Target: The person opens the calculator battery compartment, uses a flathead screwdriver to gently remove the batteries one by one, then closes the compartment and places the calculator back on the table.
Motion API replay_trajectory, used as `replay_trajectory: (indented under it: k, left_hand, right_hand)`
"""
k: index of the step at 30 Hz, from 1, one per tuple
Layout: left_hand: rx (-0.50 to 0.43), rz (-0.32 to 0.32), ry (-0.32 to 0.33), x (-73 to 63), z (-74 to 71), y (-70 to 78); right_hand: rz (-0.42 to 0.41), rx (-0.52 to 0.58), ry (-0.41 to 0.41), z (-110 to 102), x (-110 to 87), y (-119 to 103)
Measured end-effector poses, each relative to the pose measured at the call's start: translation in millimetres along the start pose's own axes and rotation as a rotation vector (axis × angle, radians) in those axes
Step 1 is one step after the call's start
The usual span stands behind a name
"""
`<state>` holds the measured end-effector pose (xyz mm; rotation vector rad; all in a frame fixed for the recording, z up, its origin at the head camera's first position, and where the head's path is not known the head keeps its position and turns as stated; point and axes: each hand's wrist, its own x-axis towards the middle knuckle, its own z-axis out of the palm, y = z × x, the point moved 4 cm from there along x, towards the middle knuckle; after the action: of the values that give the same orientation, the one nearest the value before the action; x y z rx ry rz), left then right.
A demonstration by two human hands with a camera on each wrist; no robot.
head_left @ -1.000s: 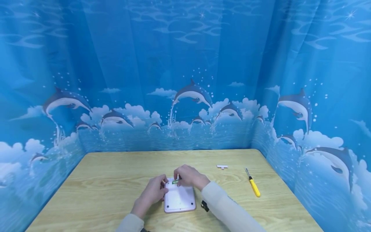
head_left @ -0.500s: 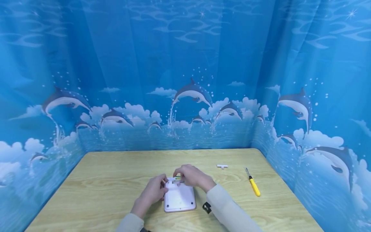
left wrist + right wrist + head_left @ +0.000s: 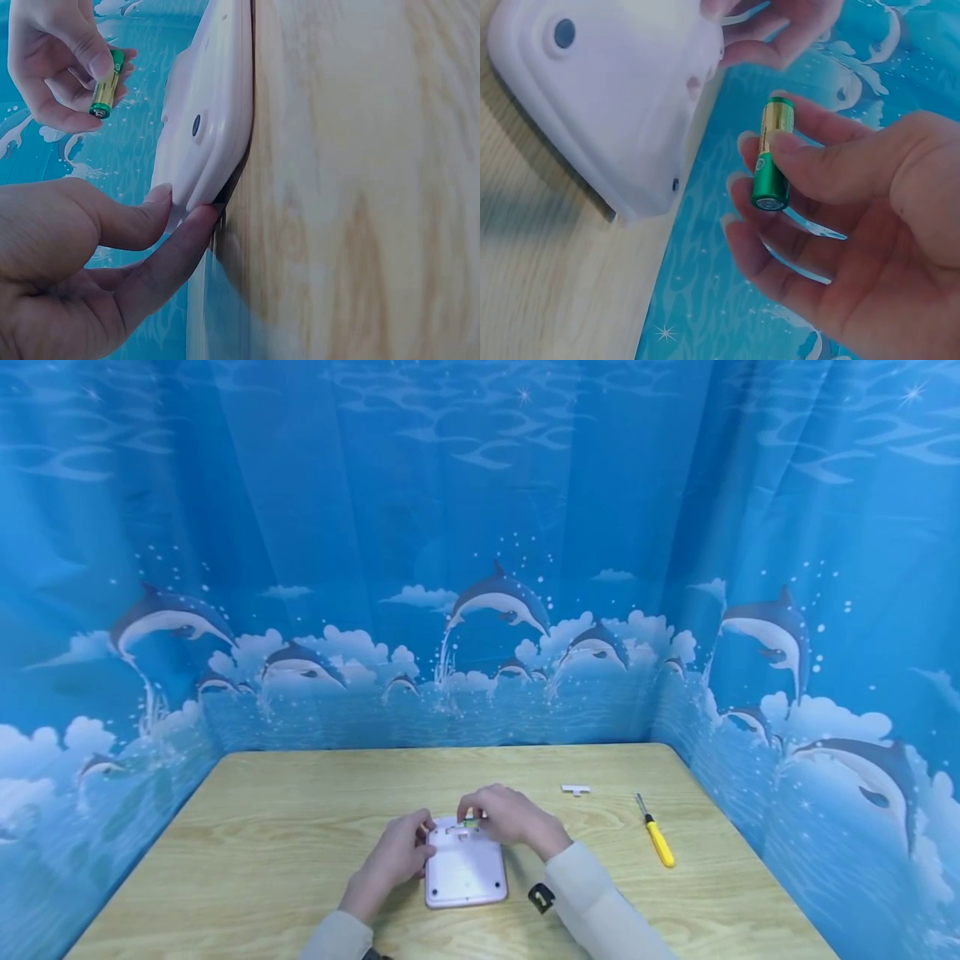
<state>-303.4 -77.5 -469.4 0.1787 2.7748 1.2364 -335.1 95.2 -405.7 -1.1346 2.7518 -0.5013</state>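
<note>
A flat pale pink device (image 3: 465, 868) lies on the table with its underside up, showing dark round feet and an uncovered battery slot along its far edge. My left hand (image 3: 397, 853) pinches its left edge, thumb on top and a finger at the underside, as the left wrist view (image 3: 112, 255) of that hand shows. Between the thumb and fingers of my right hand (image 3: 510, 817) is a green and gold battery (image 3: 773, 154). This battery is held just above the slot's end, apart from the device. What lies inside the slot is too small to tell.
A yellow-handled screwdriver (image 3: 658, 842) lies to the right on the wooden table (image 3: 300, 827). Left of it is a small white T-shaped cover (image 3: 576, 790). A blue dolphin-print curtain (image 3: 450, 527) stands behind and beside the table.
My right hand has lifted the battery from over the device's slot and drawn it slightly right and away, uncovering the slot. My left hand and the device have stayed put.
</note>
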Motion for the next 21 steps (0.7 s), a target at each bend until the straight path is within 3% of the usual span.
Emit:
replay_trajectory:
  k: [11, 21]
  left_hand:
    - [0.015, -0.036, -0.002, 0.1, 2.1, -0.8]
    - [0.016, -0.056, 0.001, 0.3, 1.1, 0.2]
  right_hand:
    - [-0.021, 0.088, -0.017, -0.1, -8.6, 6.0]
    - [-0.078, 0.115, 0.038, -2.3, -16.4, 11.1]
